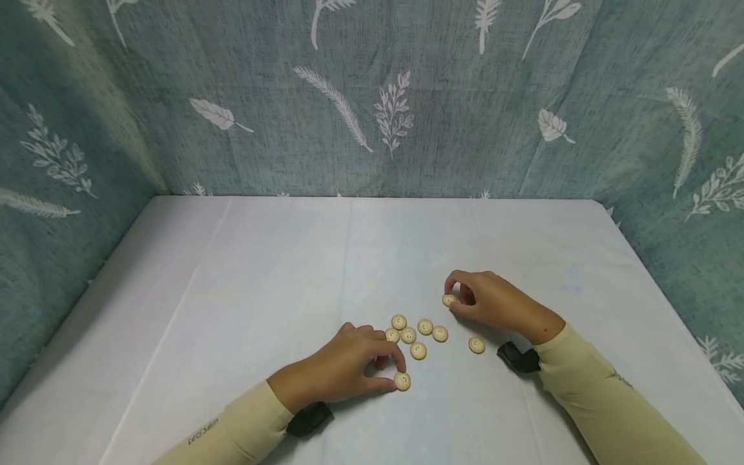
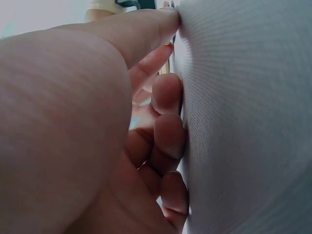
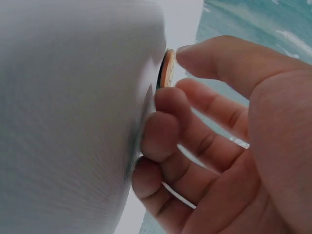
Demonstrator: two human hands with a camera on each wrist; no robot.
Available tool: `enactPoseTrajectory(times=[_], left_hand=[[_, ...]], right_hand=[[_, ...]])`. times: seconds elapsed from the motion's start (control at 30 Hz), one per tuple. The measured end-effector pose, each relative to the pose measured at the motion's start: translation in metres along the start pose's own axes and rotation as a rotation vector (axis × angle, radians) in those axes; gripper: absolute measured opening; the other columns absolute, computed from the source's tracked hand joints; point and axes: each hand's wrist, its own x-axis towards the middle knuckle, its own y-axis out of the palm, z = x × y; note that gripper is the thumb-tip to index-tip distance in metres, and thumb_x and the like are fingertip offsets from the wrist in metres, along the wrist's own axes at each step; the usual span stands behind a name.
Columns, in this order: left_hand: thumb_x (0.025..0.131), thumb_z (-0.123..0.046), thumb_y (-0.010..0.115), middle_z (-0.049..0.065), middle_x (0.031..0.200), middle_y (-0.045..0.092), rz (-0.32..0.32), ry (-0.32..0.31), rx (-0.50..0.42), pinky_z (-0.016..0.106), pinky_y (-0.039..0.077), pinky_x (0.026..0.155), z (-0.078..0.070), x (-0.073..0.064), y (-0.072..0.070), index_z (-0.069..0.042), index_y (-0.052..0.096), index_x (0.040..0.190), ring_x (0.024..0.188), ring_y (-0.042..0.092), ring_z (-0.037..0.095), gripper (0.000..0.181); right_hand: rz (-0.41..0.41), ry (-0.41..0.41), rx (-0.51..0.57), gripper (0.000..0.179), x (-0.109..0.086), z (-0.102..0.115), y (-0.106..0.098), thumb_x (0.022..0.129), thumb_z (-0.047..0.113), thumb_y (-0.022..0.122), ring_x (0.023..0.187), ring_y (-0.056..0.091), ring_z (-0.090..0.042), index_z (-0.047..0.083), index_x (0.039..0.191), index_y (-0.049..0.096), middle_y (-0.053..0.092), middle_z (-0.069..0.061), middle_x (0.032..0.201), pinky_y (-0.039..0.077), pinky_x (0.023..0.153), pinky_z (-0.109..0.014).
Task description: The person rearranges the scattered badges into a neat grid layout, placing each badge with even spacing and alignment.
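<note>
My left hand (image 1: 351, 365) pinches a round wooden button (image 1: 402, 381) between thumb and forefinger, low over the white tabletop. In the left wrist view the thumb mostly hides that button, and the other fingers (image 2: 168, 136) curl against the cloth. Farther back and to the right, my right hand (image 1: 494, 300) holds another wooden button (image 1: 448, 299) by its edge. The right wrist view shows this button (image 3: 168, 68) tilted on edge beside the thumb tip. Between the hands lies a loose group of several like buttons (image 1: 409, 335), and one single button (image 1: 476, 345) sits nearer the right wrist.
The white cloth-covered table (image 1: 261, 271) stretches out around both hands. Green leaf-patterned curtains (image 1: 360, 129) hang along its back and sides. A dark strap piece (image 1: 518, 358) sticks out under the right wrist, with a similar one (image 1: 310, 420) under the left.
</note>
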Motion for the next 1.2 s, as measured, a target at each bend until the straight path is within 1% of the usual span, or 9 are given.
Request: enactPoseTrajectory(times=[0.1,0.23,0.33,0.63,0.87,1.03,1.2], left_hand=[[0.085,-0.038,0.079,-0.020,0.081,0.052,0.002,0.001,0.007,0.032,0.030,0.078,0.000,0.000,0.000,-0.036,0.069,0.099,0.081,0.046,0.001,0.018],[0.085,-0.038,0.079,-0.019,0.082,0.052,-0.004,-0.002,0.009,0.033,0.030,0.079,0.000,0.000,-0.001,-0.037,0.068,0.099,0.082,0.045,0.002,0.018],[0.085,-0.037,0.079,-0.019,0.081,0.052,0.002,-0.008,-0.002,0.032,0.030,0.079,-0.001,0.000,0.000,-0.037,0.069,0.099,0.081,0.046,0.002,0.018],[0.084,-0.037,0.080,-0.020,0.082,0.052,-0.001,-0.003,0.009,0.032,0.030,0.078,0.000,0.000,0.001,-0.037,0.068,0.098,0.081,0.045,0.001,0.018],[0.085,-0.037,0.079,-0.020,0.081,0.052,0.008,0.001,-0.002,0.032,0.029,0.077,0.001,-0.001,0.003,-0.037,0.069,0.099,0.080,0.046,0.002,0.018],[0.085,-0.037,0.080,-0.019,0.081,0.052,-0.002,0.004,0.003,0.032,0.030,0.077,0.001,0.000,0.002,-0.037,0.068,0.098,0.081,0.045,0.001,0.018],[0.085,-0.038,0.079,-0.020,0.082,0.052,0.009,0.003,-0.004,0.031,0.030,0.077,0.002,0.000,0.000,-0.037,0.069,0.099,0.081,0.046,0.002,0.017]], right_hand=[[-0.008,-0.021,0.018,0.014,-0.001,0.002,-0.001,0.093,0.015,0.070,0.059,0.048,-0.007,0.013,0.105,0.064,0.055,0.007,0.068,0.042,0.057,-0.024],[-0.031,-0.068,0.040,0.012,-0.001,0.006,-0.001,0.091,0.011,0.071,0.060,0.047,-0.006,0.013,0.102,0.065,0.056,0.006,0.069,0.042,0.057,-0.024],[-0.023,-0.093,0.050,0.013,-0.002,0.007,0.001,0.090,0.010,0.071,0.060,0.047,-0.005,0.012,0.101,0.066,0.056,0.007,0.070,0.043,0.058,-0.023],[-0.010,-0.115,0.038,0.015,-0.003,0.016,0.005,0.090,0.014,0.073,0.060,0.047,-0.003,0.013,0.103,0.066,0.055,0.010,0.069,0.044,0.060,-0.022],[0.037,-0.133,0.037,0.015,-0.007,0.026,0.010,0.092,0.018,0.071,0.060,0.048,-0.002,0.013,0.105,0.066,0.055,0.011,0.070,0.045,0.059,-0.022],[0.044,-0.139,0.004,0.015,-0.007,0.032,0.012,0.092,0.021,0.072,0.059,0.046,-0.001,0.016,0.105,0.067,0.054,0.012,0.070,0.044,0.058,-0.021],[0.051,-0.164,-0.032,0.016,-0.007,0.036,0.014,0.091,0.023,0.073,0.060,0.045,0.001,0.017,0.104,0.067,0.052,0.013,0.069,0.042,0.060,-0.020]])
